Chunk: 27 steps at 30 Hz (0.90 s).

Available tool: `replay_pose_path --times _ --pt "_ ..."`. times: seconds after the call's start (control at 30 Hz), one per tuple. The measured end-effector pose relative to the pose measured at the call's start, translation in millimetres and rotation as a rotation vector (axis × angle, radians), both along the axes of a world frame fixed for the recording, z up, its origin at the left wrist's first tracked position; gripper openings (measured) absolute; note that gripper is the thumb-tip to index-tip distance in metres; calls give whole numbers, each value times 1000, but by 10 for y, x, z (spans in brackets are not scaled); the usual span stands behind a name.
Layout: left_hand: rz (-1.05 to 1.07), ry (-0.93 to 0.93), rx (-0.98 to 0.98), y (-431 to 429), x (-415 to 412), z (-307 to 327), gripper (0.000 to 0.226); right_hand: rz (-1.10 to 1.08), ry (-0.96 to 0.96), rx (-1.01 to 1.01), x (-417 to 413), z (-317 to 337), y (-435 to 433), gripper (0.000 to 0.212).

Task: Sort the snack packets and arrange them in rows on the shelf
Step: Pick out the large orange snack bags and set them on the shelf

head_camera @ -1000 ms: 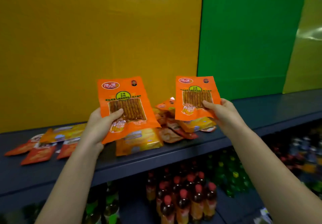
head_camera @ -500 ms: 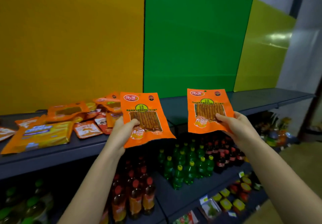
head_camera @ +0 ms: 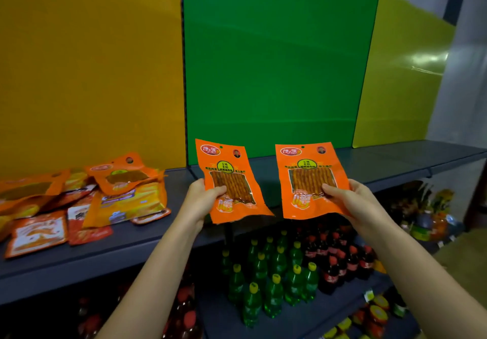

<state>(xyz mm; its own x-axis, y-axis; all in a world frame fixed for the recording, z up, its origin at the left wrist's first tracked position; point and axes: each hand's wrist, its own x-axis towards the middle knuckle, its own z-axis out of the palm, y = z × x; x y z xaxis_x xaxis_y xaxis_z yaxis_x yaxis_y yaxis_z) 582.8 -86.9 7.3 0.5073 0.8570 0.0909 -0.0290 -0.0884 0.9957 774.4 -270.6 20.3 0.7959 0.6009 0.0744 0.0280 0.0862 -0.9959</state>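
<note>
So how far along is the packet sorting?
Early. Done: no rows on the shelf yet. In hand: the left hand holds one orange snack packet, the right hand a matching packet, both upright. Left: the mixed pile of packets at the shelf's left lies unsorted.

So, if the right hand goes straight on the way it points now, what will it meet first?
Probably the green panel behind the shelf, with the packet in the right hand touching before the hand itself. The way there looks free. Depth is unclear: the hand may catch the shelf edge first.
</note>
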Motion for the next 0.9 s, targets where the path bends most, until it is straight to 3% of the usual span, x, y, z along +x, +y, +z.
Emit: replay_pose_path --times 0.13,0.5,0.7,0.9 --pt "25 65 40 283 426 39 10 28 -9 -19 437 81 363 30" --pt "216 250 74 929 1114 -99 24 232 37 -58 1109 -36 1285 34" --pt "383 642 292 1199 1286 -163 34 326 29 -95 1251 -152 1649 38" --pt "543 868 369 1354 1412 -277 45 391 18 -92 1349 -243 1792 34"
